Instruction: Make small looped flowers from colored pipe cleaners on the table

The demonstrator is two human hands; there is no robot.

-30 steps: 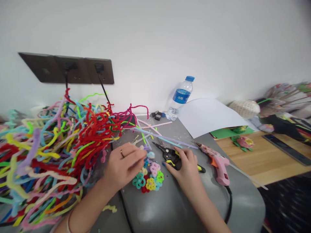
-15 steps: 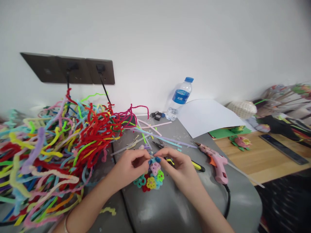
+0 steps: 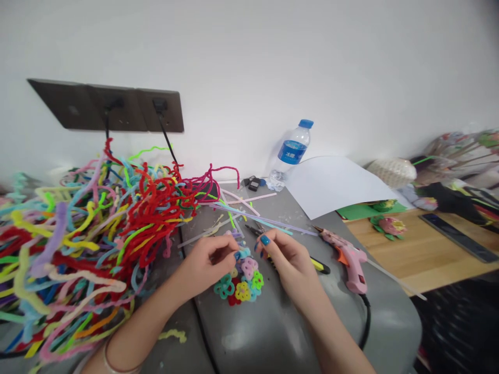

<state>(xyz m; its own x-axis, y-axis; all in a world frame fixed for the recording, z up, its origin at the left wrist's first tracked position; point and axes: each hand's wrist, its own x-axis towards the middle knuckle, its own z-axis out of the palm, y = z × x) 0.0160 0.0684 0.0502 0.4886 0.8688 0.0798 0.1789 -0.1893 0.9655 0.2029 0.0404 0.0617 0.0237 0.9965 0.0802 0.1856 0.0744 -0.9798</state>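
My left hand [image 3: 213, 261] is closed in a pinch on a small light blue pipe-cleaner piece [image 3: 244, 253]. Just below it on the table lie little looped pipe-cleaner flowers, among them a lilac one [image 3: 249, 267], a yellow one [image 3: 243, 291], a bright green one [image 3: 257, 280] and a teal one [image 3: 224, 286]. To the right, a short gap from the blue piece, my right hand [image 3: 287, 258] has thumb and fingers drawn together. Whether anything small is between those fingertips cannot be made out. Behind the hands are dark-tipped pliers [image 3: 254, 230], partly covered by the right hand.
A big heap of coloured pipe cleaners [image 3: 89, 244] fills the left side. On the right lie a pink glue gun [image 3: 353, 262] and a yellow-black cutter [image 3: 320, 265]. A water bottle [image 3: 291, 156] and white paper [image 3: 331, 184] are at the back. A black cable [image 3: 200, 322] crosses the table.
My right hand has come away from the light blue piece, a little up and to the right, and its fingertips have turned upward. The left hand keeps its pinch almost in place.
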